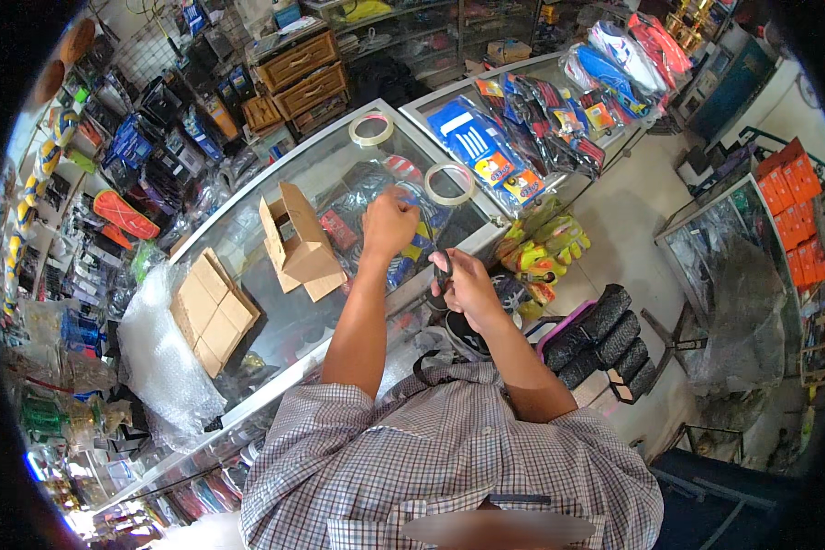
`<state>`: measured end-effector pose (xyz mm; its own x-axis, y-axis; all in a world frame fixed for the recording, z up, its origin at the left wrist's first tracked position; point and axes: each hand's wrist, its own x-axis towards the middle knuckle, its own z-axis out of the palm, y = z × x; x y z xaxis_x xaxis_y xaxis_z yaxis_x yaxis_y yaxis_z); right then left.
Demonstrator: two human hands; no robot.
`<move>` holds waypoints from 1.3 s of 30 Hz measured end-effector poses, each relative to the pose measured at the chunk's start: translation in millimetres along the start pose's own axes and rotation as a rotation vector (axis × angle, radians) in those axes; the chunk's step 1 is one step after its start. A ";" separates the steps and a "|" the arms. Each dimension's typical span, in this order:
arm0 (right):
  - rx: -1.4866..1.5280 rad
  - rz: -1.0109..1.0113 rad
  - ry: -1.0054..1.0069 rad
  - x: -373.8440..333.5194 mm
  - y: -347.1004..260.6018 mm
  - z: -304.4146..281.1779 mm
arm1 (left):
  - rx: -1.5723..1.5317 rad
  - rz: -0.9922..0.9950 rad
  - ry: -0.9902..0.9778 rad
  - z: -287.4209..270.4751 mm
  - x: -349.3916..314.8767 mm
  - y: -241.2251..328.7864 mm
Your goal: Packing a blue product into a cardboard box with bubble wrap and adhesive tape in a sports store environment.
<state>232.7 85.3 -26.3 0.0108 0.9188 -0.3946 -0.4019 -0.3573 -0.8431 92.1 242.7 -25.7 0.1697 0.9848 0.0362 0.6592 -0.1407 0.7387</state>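
Glass-topped desk (pixel 339 174), shop goods all round. Left hand (pixel 390 223) raised over the glass, fingers curled into a loose fist; whether it pinches anything I cannot tell. Right hand (pixel 467 286) wraps a dark scissor-like tool (pixel 443 273), held close in at the desk's near edge. Open cardboard box (pixel 301 243) stands just left of the left hand, flaps up, within reach. Tape roll (pixel 450 183) lies flat beyond both hands; flattened cartons (pixel 213 312) stacked farther left.
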 end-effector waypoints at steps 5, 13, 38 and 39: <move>0.053 -0.013 -0.040 1.6 1.4 1.4 | -0.204 -0.006 0.056 2.4 0.2 -3.4; 0.178 -0.058 -0.053 11.5 9.2 3.1 | -0.303 -0.022 0.076 8.9 4.8 -12.4; -1.152 -0.807 0.441 87.5 -62.8 -19.3 | -0.399 0.334 0.211 18.4 -2.4 16.1; -1.188 -0.804 0.458 88.4 -63.1 -21.5 | -0.407 0.305 0.178 17.3 -3.1 18.8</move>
<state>278.7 185.4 -15.8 0.2285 0.8801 0.4161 0.8022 0.0720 -0.5927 116.6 235.2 -23.6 0.1591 0.9122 0.3775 0.2562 -0.4074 0.8766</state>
